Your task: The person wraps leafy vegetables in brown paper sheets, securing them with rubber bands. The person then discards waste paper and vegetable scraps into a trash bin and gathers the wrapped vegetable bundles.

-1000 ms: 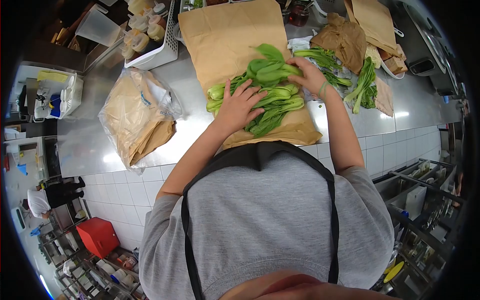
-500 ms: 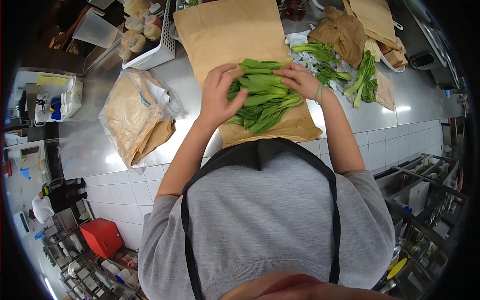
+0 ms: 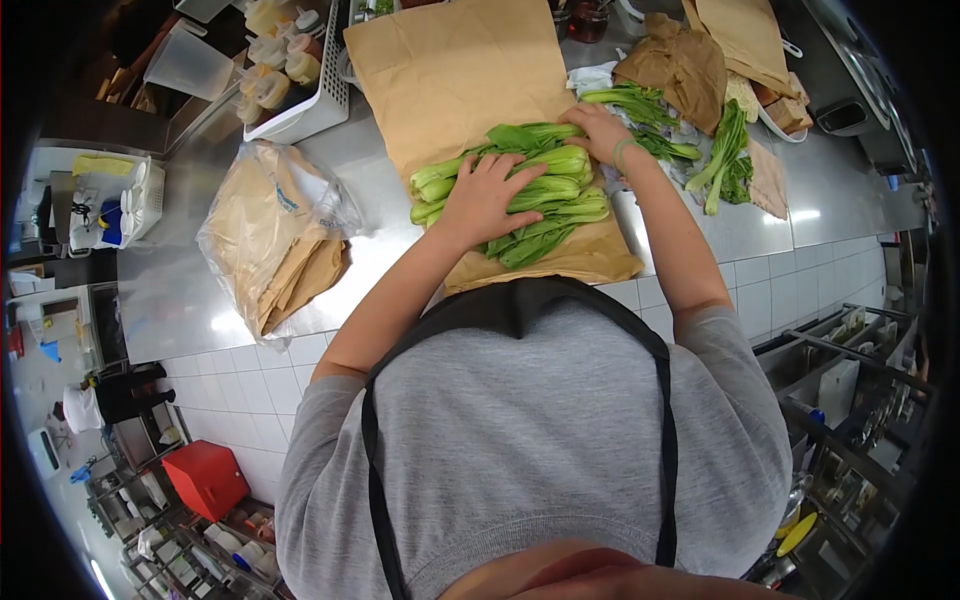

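A pile of leafy green bok choy [image 3: 560, 210] lies on a sheet of brown paper [image 3: 460, 70] in front of me, pale stem ends showing at both sides. My left hand [image 3: 488, 204] rests on top of the pile with its fingers spread over the leaves. At the pile's far right corner, my right hand [image 3: 600, 135] has its fingers curled round the stem end of the topmost bok choy. A green band circles my right wrist. Some of the leaves are hidden under my left hand.
Loose greens [image 3: 725, 160] and crumpled brown paper [image 3: 680, 70] lie to the right on the steel counter [image 3: 170, 270]. On the left are a plastic bag of folded brown paper [image 3: 265, 235] and a white basket of squeeze bottles [image 3: 310, 115]. Another person [image 3: 85, 408] stands far left.
My left hand has moved right and flattened onto the pile, and pale stems now show at its left. My right hand has shifted slightly up and away toward the pile's far right corner.
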`<state>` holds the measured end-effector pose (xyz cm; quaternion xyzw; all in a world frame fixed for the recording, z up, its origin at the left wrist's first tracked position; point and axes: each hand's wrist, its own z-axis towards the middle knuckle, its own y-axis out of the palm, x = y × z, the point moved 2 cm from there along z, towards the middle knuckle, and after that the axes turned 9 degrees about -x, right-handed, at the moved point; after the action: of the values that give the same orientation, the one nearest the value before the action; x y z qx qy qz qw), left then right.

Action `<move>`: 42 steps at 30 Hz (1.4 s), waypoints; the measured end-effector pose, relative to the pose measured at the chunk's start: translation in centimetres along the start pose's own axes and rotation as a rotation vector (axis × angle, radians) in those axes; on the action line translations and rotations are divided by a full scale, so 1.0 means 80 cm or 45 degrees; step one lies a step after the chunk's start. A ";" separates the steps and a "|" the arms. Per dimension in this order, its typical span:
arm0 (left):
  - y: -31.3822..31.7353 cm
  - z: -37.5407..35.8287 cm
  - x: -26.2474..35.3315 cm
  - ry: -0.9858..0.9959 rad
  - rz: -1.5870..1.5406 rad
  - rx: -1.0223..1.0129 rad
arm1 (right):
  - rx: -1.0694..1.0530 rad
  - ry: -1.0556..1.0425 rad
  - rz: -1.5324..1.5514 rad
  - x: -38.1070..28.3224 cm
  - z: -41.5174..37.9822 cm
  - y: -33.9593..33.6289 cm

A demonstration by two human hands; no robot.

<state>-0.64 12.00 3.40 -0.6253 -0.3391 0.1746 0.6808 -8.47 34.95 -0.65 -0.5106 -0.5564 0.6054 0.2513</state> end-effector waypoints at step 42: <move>-0.017 0.133 -0.088 0.033 -0.056 -0.042 | 0.042 -0.298 0.818 -0.066 -0.118 -0.004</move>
<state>-13.12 14.94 2.85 -0.6310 -0.3467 0.1456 0.6785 1.79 34.35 2.80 -0.5828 -0.3824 0.7170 -0.0095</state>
